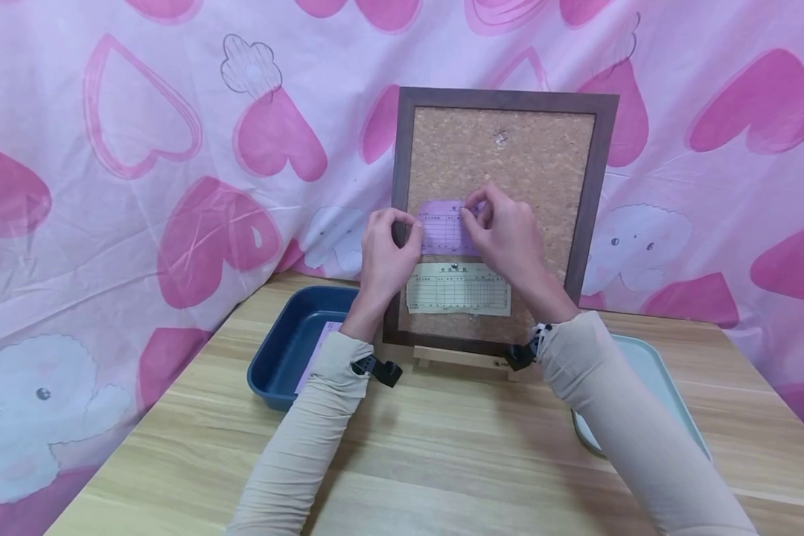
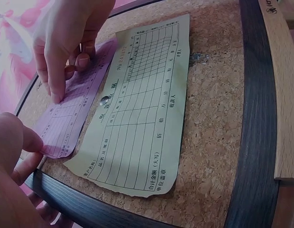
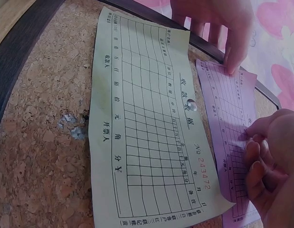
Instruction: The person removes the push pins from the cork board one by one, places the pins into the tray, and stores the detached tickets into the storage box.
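Observation:
A pink receipt slip (image 1: 440,231) lies against the framed corkboard (image 1: 509,160), above a pale green receipt slip (image 1: 458,292). One silver pushpin (image 3: 191,105) sits at the green slip's top edge. My left hand (image 1: 390,249) pinches the pink slip by its left end, with other fingers behind the board's frame in the left wrist view. At the upper edge of the pink slip, my right hand (image 1: 511,232) has its thumb and index finger together, the remaining fingers curled. Whether a small pin is between those fingertips is hidden.
The corkboard leans on a small wooden easel (image 1: 465,357). A dark blue tray (image 1: 268,372) with more pink paper (image 1: 315,357) stands to the left. Partly behind the right sleeve is a pale green tray (image 1: 653,372). A pink patterned cloth (image 1: 134,246) hangs behind the table.

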Motion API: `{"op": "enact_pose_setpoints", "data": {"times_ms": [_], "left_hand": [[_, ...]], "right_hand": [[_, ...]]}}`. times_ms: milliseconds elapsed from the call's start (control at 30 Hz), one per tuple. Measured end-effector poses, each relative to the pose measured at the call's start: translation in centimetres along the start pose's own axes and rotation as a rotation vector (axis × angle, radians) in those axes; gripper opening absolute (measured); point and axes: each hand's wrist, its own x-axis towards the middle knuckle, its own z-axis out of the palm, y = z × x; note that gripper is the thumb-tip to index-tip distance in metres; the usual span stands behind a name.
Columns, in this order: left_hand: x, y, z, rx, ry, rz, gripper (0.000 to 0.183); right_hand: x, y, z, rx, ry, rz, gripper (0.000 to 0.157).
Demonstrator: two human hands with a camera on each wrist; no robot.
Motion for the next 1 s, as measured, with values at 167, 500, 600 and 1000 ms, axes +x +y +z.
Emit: {"op": "enact_pose_setpoints", "data": {"times_ms": [167,500,600,1000], "left_hand": [[0.1,0.0,0.0,0.01,0.003,0.003,0.017],[0.0,0.0,0.2,0.027,0.003,0.01,0.015],[0.0,0.0,0.2,0.021,0.005,0.012,0.015],[-0.4,-0.1,-0.4,0.035,-0.015,0.019,0.018]], "right_hand": [[0.0,0.1,0.0,-0.007,-0.015,-0.004,0.016],[-0.2,0.9,-0.1,0.008,-0.02,-0.039,0.015],[-0.3,1.1,-0.3,0.021,-0.026,-0.029,0.014],[-1.6,2.7,-1.6,0.021,-0.012,0.017,0.018]]}}
